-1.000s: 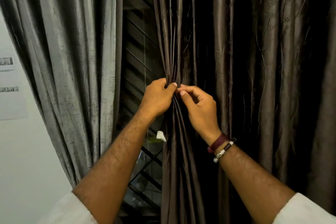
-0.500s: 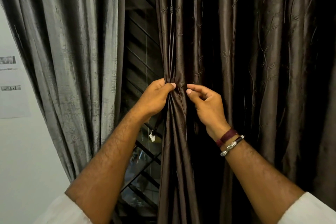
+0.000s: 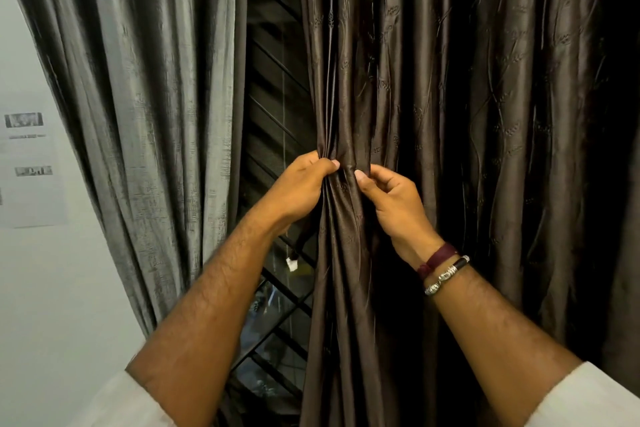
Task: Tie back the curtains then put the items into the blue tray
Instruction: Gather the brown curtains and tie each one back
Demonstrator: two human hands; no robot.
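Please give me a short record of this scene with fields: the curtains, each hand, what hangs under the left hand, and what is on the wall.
brown curtain: edge gathered into folds
grey curtain: hangs loose, apart from the brown one
left hand: grips the gathered folds
right hand: pinches the same folds
cord: dark, hangs below left hand, white tag at its end
window grille: shows in the gap
wall: paper sheet stuck on it
blue tray: not in view

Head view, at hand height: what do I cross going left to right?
Paper sheet on the wall → grey curtain → window grille in the gap → left hand → gathered fold of the brown curtain → right hand → rest of the brown curtain.
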